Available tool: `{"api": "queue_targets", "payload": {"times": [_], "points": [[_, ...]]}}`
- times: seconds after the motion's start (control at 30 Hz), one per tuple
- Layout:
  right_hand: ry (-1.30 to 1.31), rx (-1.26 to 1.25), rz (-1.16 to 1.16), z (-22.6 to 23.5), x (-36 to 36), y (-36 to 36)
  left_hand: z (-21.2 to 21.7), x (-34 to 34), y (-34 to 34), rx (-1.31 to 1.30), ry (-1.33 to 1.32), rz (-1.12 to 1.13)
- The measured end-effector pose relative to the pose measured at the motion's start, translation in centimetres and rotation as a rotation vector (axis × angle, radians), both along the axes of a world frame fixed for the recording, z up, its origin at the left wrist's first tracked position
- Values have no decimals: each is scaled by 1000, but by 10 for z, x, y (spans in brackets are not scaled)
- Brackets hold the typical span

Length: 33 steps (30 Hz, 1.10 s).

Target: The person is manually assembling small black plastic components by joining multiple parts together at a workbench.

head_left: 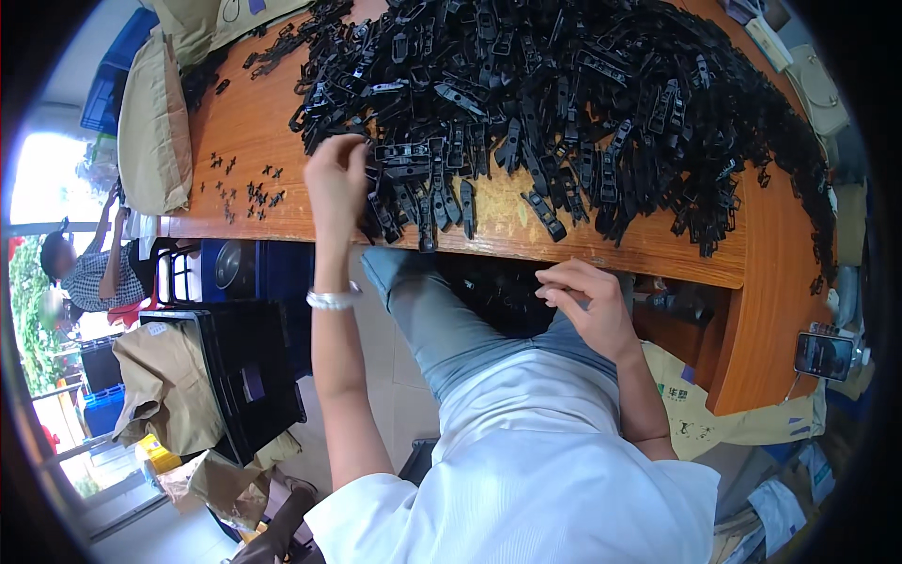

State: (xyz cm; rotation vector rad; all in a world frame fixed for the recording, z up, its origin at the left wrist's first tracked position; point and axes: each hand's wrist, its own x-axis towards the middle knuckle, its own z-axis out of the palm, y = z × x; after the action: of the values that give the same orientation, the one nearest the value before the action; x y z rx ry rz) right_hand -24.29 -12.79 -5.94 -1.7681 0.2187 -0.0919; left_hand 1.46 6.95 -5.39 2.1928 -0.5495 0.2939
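Note:
A large heap of black plastic clip-like parts [526, 103] covers much of the wooden table [658, 249]. My left hand [335, 183] is over the heap's near left edge, fingers bent toward the parts. It is slightly smeared, and its fingertips are not plain. In front of the table edge, above my lap, my right hand [594, 305] has its thumb and fingers drawn together in a pinch. Whatever lies between those fingertips is too small to make out. Left of the heap, several tiny dark cross-shaped pieces [261, 197] are scattered on the wood.
A brown paper sack [155, 132] stands at the table's left edge. Below it is a black crate [254, 376] beside another paper sack [169, 385]. A phone [824, 355] is at the far right. Another person [89, 273] is at the left, near the window.

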Motion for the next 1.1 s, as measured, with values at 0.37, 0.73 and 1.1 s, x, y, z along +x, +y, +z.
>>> {"api": "queue_targets", "payload": {"times": [0.37, 0.73, 1.1], "points": [[-29, -73, 20, -4, -13, -2, 15, 73, -23, 574, -492, -61], [-143, -655, -901, -18, -32, -72, 33, -11, -50, -259, 94, -194], [-104, -902, -957, -14, -35, -77, 9, -120, -83, -896, 1324, -876]]}}
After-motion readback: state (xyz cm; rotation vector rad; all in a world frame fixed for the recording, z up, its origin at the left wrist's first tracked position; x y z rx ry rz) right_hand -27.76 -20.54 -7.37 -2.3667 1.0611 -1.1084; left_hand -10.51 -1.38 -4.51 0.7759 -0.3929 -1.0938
